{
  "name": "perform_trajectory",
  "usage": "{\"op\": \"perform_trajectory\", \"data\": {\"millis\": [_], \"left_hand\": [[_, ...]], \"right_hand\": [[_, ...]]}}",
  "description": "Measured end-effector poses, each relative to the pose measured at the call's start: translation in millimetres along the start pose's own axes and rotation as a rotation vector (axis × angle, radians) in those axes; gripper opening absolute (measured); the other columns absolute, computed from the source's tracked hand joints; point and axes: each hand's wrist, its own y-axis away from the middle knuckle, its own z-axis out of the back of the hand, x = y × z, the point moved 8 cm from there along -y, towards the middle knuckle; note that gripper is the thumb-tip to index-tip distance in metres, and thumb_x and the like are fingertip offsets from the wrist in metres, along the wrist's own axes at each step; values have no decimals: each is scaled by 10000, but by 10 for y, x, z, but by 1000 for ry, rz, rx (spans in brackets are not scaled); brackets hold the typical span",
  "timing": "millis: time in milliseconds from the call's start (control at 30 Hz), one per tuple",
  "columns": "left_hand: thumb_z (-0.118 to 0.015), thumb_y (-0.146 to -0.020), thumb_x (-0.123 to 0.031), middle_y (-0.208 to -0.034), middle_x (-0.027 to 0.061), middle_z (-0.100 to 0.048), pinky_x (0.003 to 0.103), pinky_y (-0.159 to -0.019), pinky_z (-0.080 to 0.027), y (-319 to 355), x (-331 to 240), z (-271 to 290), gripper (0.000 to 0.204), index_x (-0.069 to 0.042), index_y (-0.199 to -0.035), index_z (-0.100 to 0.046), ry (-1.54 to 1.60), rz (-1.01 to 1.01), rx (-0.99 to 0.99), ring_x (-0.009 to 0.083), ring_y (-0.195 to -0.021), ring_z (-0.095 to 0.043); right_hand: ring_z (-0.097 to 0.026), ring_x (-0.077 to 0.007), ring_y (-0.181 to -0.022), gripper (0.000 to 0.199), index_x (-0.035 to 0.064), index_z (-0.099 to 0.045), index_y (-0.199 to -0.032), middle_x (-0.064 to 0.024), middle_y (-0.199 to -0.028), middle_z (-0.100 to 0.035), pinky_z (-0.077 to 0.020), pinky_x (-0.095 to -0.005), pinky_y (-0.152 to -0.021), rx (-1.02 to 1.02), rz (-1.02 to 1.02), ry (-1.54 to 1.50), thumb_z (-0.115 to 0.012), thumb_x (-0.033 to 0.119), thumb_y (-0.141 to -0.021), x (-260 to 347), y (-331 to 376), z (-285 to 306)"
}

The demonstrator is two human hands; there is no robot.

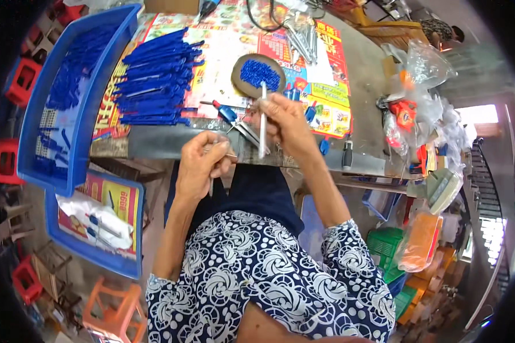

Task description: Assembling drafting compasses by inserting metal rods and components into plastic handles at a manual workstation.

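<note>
My right hand [289, 123] is closed around a thin silvery-white rod [263, 128], held upright at the table's front edge. Its top end reaches the brown dish [238, 87], which holds a heap of small blue pieces [259, 74]. Lower and to the left, my left hand [203, 163] is closed in a pinch just off the edge. Thin bits poke out of its fingers, too small to name. Between the hands lies a blue-handled tool [226, 111] with a red tip, beside some thin metal pieces [249, 134].
A neat stack of long blue parts [154, 80] lies on printed paper. To its left stands a blue tray [86, 108] of similar parts; a lower blue tray [140, 228] holds white cloth. Metal rods [303, 40] lie at the back, plastic bags [429, 68] at right.
</note>
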Motion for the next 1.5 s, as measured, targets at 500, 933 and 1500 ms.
{"op": "perform_trajectory", "data": {"millis": [500,933,1500], "left_hand": [[-560,-817,-102,-637,70,-561,149,-368,-274,-253,-130,258,87,-34,-840,-510,78,22,-64,43,-416,-391],[-581,-828,-133,-662,75,-577,146,-398,-295,-240,-19,239,132,-42,-835,-485,108,69,7,39,-465,-432],[-543,-844,-122,-693,55,-560,184,-483,-375,-196,-54,258,138,-3,-891,-492,-20,64,-77,53,-527,-452]], "right_hand": [[-561,-372,-836,296,-9,-589,-916,-226,-856,-591,-436,-426,-744,-620,389,1673,-495,164,-695,1056,-1551,2185],[-548,-414,-670,222,-22,-572,-697,-260,-683,-543,-407,-468,-592,-507,572,1596,-472,176,-695,1339,-2023,1755],[-587,-362,-703,215,30,-634,-780,-200,-736,-606,-470,-394,-641,-13,785,1518,-485,104,-645,1309,-3991,-1027]]}}
